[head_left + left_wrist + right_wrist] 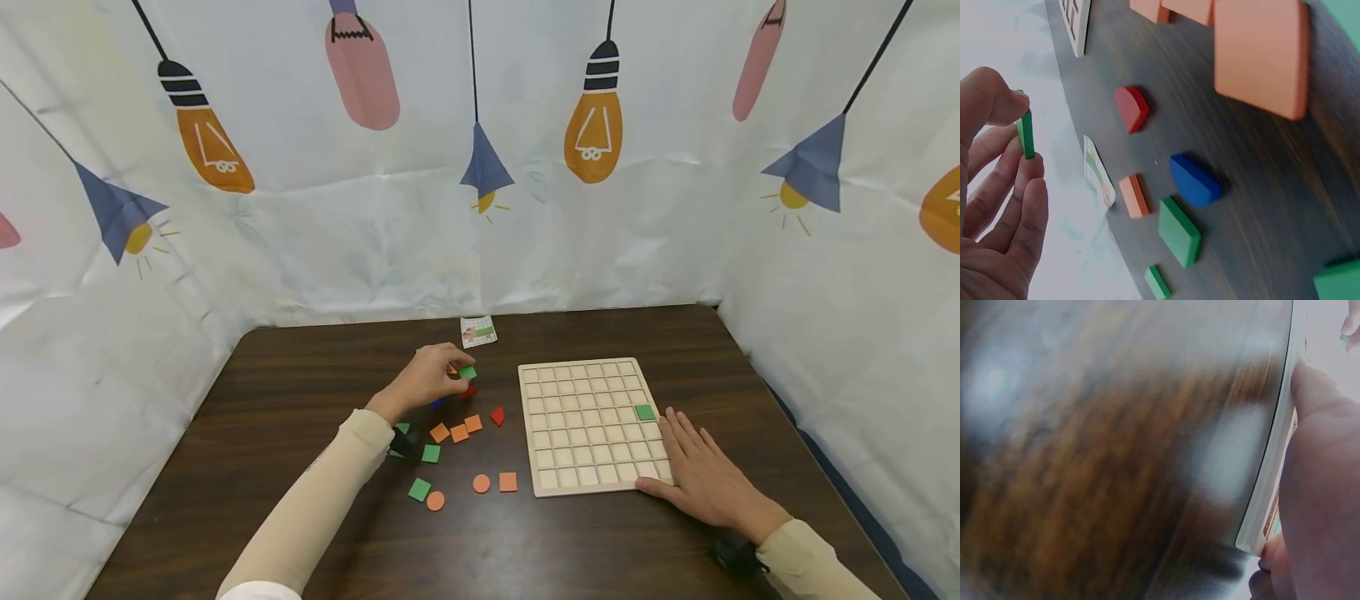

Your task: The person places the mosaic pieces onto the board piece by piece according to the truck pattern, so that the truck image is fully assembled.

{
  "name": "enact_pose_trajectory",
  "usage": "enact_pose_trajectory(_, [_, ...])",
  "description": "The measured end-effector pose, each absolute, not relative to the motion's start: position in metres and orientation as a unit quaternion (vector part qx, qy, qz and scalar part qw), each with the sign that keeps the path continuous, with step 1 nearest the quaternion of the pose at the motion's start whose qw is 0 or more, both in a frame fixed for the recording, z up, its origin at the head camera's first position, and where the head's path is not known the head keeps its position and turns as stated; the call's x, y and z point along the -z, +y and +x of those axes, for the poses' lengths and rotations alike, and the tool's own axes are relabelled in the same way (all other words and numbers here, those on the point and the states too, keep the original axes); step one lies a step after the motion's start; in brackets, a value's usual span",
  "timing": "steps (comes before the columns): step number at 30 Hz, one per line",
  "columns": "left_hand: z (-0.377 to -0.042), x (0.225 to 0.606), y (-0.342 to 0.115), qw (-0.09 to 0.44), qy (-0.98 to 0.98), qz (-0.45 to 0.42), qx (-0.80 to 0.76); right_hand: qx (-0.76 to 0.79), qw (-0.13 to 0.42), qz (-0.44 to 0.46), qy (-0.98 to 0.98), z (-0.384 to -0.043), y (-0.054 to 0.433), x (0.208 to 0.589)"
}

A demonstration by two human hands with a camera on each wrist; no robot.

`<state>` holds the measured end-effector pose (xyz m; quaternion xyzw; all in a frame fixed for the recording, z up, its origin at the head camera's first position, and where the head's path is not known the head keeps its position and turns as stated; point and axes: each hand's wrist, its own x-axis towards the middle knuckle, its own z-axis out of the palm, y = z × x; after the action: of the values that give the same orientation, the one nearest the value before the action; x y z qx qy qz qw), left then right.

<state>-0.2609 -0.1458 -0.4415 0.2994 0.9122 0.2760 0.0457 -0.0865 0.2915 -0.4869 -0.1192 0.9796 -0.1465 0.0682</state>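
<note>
My left hand (pixel 426 379) pinches a small green square tile (pixel 1026 134) between thumb and fingertips, raised above the dark table. Below it in the left wrist view lie a red piece (pixel 1132 109), a blue piece (pixel 1194 179), an orange tile (pixel 1134 196) and a green tile (pixel 1179 231). A pale wooden grid board (pixel 585 408) lies to the right, with one green tile (pixel 645 412) near its right edge. My right hand (pixel 705 475) rests at the board's lower right corner, fingers straight along the right side and thumb touching the front edge.
A small printed card (pixel 477 332) lies at the table's back edge. Left of the board are scattered orange squares (pixel 459 433), orange circles (pixel 481 483), green squares (pixel 419 490) and a red piece (pixel 497 416). White patterned cloth (pixel 420 250) hangs around the table.
</note>
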Motion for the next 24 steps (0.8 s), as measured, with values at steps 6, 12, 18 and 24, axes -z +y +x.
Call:
enact_pose_trajectory(6, [-0.259, 0.439, -0.135, 0.046, 0.905, 0.318, -0.278, 0.147, 0.071, -0.118, 0.98, -0.087, 0.291, 0.487])
enact_pose_trajectory(12, [-0.256, 0.438, -0.12, 0.054, 0.904, 0.33, -0.265, 0.146, 0.07, -0.115, 0.98, -0.087, 0.292, 0.489])
enact_pose_trajectory(18, [-0.255, 0.438, -0.1, 0.057, 0.898, 0.349, -0.262, 0.145, 0.068, -0.114, 0.98, -0.086, 0.291, 0.488])
enact_pose_trajectory(24, [-0.254, 0.44, -0.082, 0.064, 0.885, 0.374, -0.269, 0.149, 0.066, -0.114, 0.98, -0.085, 0.291, 0.487])
